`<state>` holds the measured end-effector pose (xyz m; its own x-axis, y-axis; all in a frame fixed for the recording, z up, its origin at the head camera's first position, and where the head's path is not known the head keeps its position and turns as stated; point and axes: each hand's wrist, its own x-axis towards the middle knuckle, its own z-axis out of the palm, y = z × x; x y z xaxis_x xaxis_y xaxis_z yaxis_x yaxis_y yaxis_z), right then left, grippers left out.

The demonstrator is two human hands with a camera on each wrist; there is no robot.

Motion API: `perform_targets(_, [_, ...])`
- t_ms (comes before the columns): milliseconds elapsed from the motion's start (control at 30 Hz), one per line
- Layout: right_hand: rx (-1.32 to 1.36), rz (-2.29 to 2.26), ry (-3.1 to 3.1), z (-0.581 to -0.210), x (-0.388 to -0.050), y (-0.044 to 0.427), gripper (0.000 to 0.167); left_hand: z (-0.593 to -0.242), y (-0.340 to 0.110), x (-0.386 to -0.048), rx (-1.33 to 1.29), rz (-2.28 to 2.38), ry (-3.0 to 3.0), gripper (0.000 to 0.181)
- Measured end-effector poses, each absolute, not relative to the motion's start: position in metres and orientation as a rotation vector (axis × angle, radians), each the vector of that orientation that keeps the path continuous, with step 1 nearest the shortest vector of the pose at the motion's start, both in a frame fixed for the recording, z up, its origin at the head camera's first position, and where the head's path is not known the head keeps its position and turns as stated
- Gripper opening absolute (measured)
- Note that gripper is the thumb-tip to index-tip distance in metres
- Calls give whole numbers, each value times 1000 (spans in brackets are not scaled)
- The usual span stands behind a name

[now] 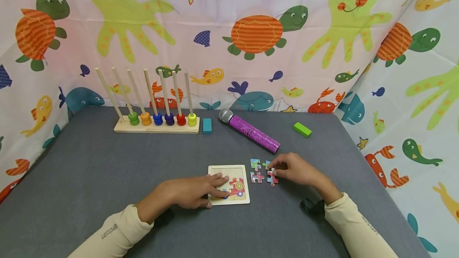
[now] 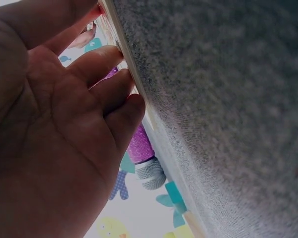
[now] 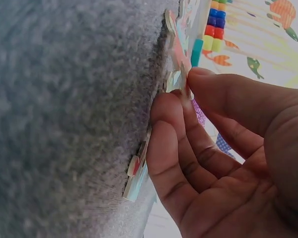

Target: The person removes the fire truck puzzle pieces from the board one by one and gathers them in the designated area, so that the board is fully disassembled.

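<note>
A square wooden puzzle board [image 1: 229, 201] with a red vehicle picture lies on the table. My left hand [image 1: 195, 191] rests on its left part, fingers spread and nearly straight; in the left wrist view, the left hand's [image 2: 64, 129] fingertips touch the board's edge. Right of the board lie several loose jigsaw pieces, among them a green-blue piece [image 1: 255, 164] and a pink piece [image 1: 256, 177]. My right hand [image 1: 295, 169] is over the right-hand pieces. In the right wrist view, the right hand [image 3: 213, 163] pinches a jigsaw piece [image 3: 183, 82] between thumb and fingers; its picture is mostly hidden.
Behind the pieces lies a glittery purple microphone [image 1: 252, 132]. A wooden peg stand [image 1: 156, 128] with coloured beads stands at the back left, beside a teal block [image 1: 207, 126]. A green block [image 1: 302, 129] lies at the back right. A printed cloth hangs behind the grey table [image 1: 107, 170].
</note>
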<state>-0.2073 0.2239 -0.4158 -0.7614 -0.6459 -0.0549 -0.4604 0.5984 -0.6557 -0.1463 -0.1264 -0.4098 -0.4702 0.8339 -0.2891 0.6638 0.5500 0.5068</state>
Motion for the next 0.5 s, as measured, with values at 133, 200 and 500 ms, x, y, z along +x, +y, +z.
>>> perform_targets(133, [-925,-910,2539,-415,-208,224,17,-410,-126,-147,1209,439,2279,53])
perform_targets(200, [-934,-912,2528,-414,-209,223,17,-411,-127,-147,1206,436,2279,53])
perform_targets(500, [-903,-876,2511,-406,-216,221,13,-411,-126,-148,1191,429,2297,55])
